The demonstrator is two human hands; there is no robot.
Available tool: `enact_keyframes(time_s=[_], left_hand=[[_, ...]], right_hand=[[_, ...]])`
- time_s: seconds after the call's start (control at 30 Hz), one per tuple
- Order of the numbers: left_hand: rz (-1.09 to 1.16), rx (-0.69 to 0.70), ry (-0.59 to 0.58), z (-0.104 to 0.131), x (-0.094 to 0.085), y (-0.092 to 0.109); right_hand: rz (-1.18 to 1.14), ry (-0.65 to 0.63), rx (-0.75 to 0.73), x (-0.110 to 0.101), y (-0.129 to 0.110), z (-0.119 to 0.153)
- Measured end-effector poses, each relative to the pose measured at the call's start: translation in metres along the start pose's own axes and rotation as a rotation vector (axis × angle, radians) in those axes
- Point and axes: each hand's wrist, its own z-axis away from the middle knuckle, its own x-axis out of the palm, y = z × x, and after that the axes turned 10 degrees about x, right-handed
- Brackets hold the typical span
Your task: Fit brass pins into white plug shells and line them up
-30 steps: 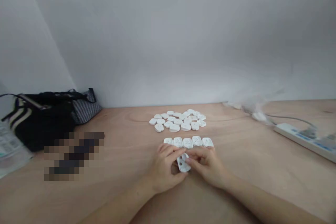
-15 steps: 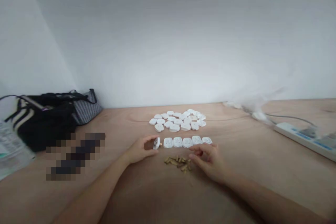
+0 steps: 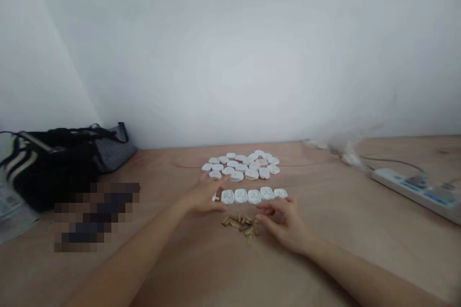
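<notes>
My left hand [image 3: 203,195] has its fingers spread around a white piece [image 3: 214,197] at the left end of a row, and partly hides it. A small brass-coloured bit shows at that piece's right side. Several white square pieces [image 3: 240,195] with small holes lie side by side to its right. My right hand [image 3: 283,220] is by the row's right end, fingers curled, with a gap between thumb and forefinger and nothing visible in it. Just left of its thumb lies a loose heap of small brass-coloured parts [image 3: 248,230].
Behind the row, many white pieces [image 3: 236,176] lie in a cluster on the wooden table [image 3: 187,264]. A black bag [image 3: 59,168] stands at the left. At the right are a white power strip [image 3: 414,192], a grey cable and clear plastic [image 3: 349,153].
My left hand's fingers have spread wider and its forefinger has moved up and forward, away from the white piece. My right hand has barely moved. The view has shifted slightly.
</notes>
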Motion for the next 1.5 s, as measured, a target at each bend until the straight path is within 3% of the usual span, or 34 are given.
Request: enact_keyframes(time_s=[0.17, 0.33, 0.47, 0.6, 0.77, 0.87, 0.93, 1.07, 1.37, 1.5], left_hand=[[-0.007, -0.002, 0.056, -0.004, -0.011, 0.014], [0.062, 0.082, 0.171, 0.006, -0.020, 0.058], [0.203, 0.091, 0.143, 0.015, -0.005, 0.089], [0.245, 0.058, 0.175, 0.018, 0.012, 0.100], [0.255, 0.087, 0.259, 0.018, 0.006, 0.080], [0.288, -0.065, 0.377, 0.018, -0.002, 0.047], [0.382, -0.149, 0.349, 0.020, -0.002, 0.023], [0.471, -0.143, 0.231, 0.027, 0.005, -0.007], [0.546, -0.087, 0.166, 0.039, 0.009, -0.012], [0.372, -0.052, 0.270, 0.039, 0.000, -0.001]], right_hand=[[0.005, -0.003, -0.034, -0.002, 0.001, 0.000], [0.017, -0.037, -0.036, -0.005, -0.002, -0.001], [0.019, -0.211, -0.147, -0.009, -0.008, -0.001], [0.031, -0.279, -0.192, -0.010, -0.010, -0.002], [0.055, -0.281, -0.210, -0.011, -0.009, -0.003], [0.055, -0.249, -0.175, -0.011, -0.008, -0.003], [0.050, -0.218, -0.155, -0.011, -0.008, -0.003], [0.048, -0.193, -0.157, -0.011, -0.008, -0.003], [0.022, -0.219, -0.125, -0.010, -0.005, -0.002], [0.005, -0.223, -0.117, -0.010, -0.005, -0.002]])
